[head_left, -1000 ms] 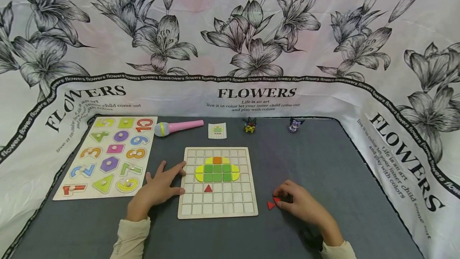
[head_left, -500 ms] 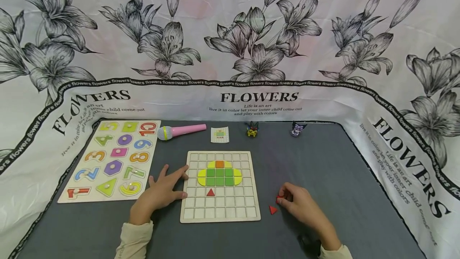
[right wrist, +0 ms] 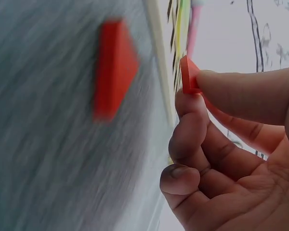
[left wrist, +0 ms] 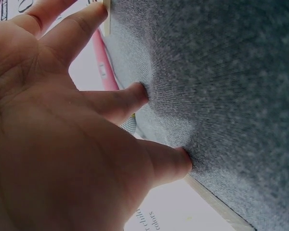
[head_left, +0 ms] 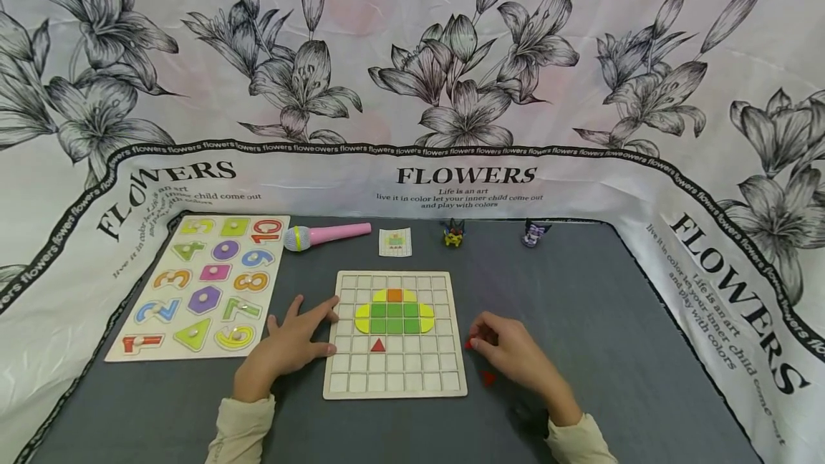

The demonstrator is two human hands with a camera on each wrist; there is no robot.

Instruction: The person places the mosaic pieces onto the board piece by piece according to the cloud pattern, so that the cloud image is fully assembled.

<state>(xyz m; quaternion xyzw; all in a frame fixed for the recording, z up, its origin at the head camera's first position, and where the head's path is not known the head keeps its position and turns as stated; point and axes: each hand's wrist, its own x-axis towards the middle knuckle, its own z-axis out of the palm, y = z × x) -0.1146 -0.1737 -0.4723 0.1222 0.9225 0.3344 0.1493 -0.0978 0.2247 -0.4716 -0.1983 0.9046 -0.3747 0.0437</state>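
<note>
My right hand (head_left: 512, 351) pinches a red triangle tile (right wrist: 190, 76) between thumb and index finger, just off the right edge of the wooden grid board (head_left: 425, 371). Another red triangle (head_left: 488, 378) lies on the cloth below that hand; the right wrist view shows this loose triangle (right wrist: 114, 71) blurred. Spread along the board's left edge, my left hand (head_left: 283, 349) touches the rim with fingertips and thumb, its other fingers on the cloth. On the board sit green squares (head_left: 394, 317), yellow rounded pieces (head_left: 363, 319), an orange square (head_left: 394, 295) and one red triangle (head_left: 377, 345).
A number-and-shape puzzle board (head_left: 222, 288) lies left of the grid board. Along the back are a pink toy microphone (head_left: 335, 233), a small pattern card (head_left: 395, 242) and two small figurines, one yellow (head_left: 454, 233), one purple (head_left: 533, 233). Dark grey cloth (head_left: 580, 306) covers the table.
My right hand has picked up one of the two loose red triangles and carried it left to the grid board's edge. The left hand stays in place; the head view has shifted slightly.
</note>
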